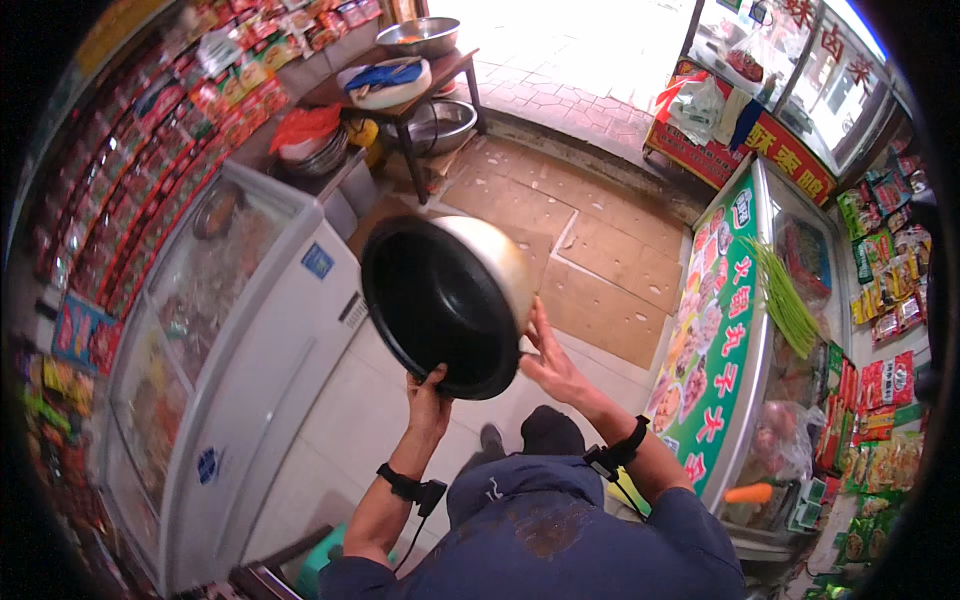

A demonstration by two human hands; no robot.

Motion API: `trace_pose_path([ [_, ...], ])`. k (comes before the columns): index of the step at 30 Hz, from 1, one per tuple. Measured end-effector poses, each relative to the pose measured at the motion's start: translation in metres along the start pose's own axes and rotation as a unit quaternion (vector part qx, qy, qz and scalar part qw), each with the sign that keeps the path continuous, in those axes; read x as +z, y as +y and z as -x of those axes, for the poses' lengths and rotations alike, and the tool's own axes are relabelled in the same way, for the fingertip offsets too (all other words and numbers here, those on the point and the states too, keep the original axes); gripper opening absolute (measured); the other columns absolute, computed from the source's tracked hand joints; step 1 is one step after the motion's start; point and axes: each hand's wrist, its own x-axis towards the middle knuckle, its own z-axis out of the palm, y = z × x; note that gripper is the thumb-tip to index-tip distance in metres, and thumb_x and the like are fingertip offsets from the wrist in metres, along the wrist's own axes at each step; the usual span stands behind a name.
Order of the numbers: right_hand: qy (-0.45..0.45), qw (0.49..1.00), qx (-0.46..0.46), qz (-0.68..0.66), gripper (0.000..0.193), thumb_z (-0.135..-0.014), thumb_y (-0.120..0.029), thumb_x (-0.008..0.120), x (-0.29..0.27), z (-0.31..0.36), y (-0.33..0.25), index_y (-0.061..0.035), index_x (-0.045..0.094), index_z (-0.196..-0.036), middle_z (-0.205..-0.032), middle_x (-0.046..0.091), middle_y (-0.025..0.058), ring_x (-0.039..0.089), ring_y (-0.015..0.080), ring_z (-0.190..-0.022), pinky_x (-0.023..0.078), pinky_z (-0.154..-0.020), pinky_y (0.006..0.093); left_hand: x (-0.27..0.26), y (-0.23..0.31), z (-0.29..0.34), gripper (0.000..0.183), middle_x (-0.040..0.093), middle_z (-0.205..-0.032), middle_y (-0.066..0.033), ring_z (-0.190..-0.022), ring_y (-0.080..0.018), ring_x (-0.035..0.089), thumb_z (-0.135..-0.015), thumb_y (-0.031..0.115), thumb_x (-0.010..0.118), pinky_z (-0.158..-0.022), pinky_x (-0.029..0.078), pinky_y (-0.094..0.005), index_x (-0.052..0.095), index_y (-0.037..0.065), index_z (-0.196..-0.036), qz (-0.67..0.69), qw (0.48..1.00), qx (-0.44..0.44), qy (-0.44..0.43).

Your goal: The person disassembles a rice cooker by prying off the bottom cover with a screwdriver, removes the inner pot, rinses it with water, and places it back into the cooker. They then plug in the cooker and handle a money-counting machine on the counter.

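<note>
A large round pot (440, 295), black inside and pale on its outer wall, is held up in front of me. It is tilted so that its mouth turns toward the left, and the part of the inside I can see holds nothing. At the near rim, my left hand (429, 402) grips with the thumb over the edge and the other fingers hidden beneath. My right hand (550, 362) holds the right side near the rim, its fingers reaching up along the pale outer wall.
A glass-topped chest freezer (330, 265) stands at left, a second freezer with a green printed front (715, 330) at right. Ahead, flattened cardboard (610, 260) covers the floor by the doorway step. A wooden table (455, 68) carries a metal basin (418, 37). Green stalks (785, 300) lie on the right freezer.
</note>
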Motion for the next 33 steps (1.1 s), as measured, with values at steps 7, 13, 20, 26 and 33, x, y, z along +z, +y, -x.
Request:
trace_pose_path([
  [7,0.058,0.989,0.043,-0.13,0.093,-0.095,-0.048,0.076,-0.129,-0.228,0.023,-0.0068,0.026,-0.162,-0.145,0.053,0.0107,0.059,0.0193,-0.123,0.059,-0.085,0.037,0.144,0.01,-0.244,0.049,0.059,-0.126,-0.0132,-0.11,-0.0244,0.065,-0.093,0.003,0.074,-0.087,0.063,-0.0391,0.042,0.004,-0.13,-0.152,0.987,0.037,0.031],
  [13,0.097,0.968,0.152,-0.176,0.047,-0.101,-0.023,0.07,-0.23,-0.462,-0.006,-0.0043,0.057,-0.142,-0.122,0.07,0.0078,0.07,0.0199,-0.106,0.063,-0.084,0.0381,0.283,0.035,-0.458,0.05,0.059,-0.125,-0.0107,-0.108,-0.0215,0.064,-0.095,0.006,0.074,-0.088,0.061,-0.0377,0.044,0.002,-0.135,-0.229,0.962,0.149,0.007],
  [20,0.068,0.967,0.113,-0.218,0.042,-0.097,-0.01,0.067,-0.32,-0.702,-0.064,-0.002,0.058,-0.137,-0.125,0.07,0.0087,0.069,0.0205,-0.11,0.06,-0.09,0.0395,0.411,0.103,-0.65,0.047,0.06,-0.126,-0.0065,-0.104,-0.0175,0.066,-0.1,0.007,0.068,-0.08,0.063,-0.0317,0.043,0.009,-0.14,-0.193,0.969,0.15,-0.042],
  [26,0.078,0.966,0.106,-0.222,0.037,-0.098,-0.004,0.064,-0.408,-0.917,-0.05,0.0028,0.06,-0.134,-0.123,0.071,0.0106,0.07,0.0225,-0.111,0.059,-0.095,0.0419,0.483,0.137,-0.856,0.031,0.067,-0.11,-0.0056,-0.084,-0.0141,0.07,-0.109,0.025,0.058,-0.068,0.062,-0.0325,0.046,0.008,-0.132,-0.201,0.949,0.197,-0.141],
  [33,0.15,0.944,0.068,-0.286,0.044,-0.094,-0.009,0.07,-0.513,-1.108,-0.074,0.0007,0.057,-0.135,-0.118,0.071,0.0103,0.071,0.0242,-0.104,0.061,-0.089,0.0425,0.611,0.22,-1.121,0.027,0.068,-0.086,-0.0023,-0.064,-0.0112,0.064,-0.111,0.033,0.055,-0.059,0.054,-0.0268,0.062,0.008,-0.105,-0.265,0.939,0.148,-0.161],
])
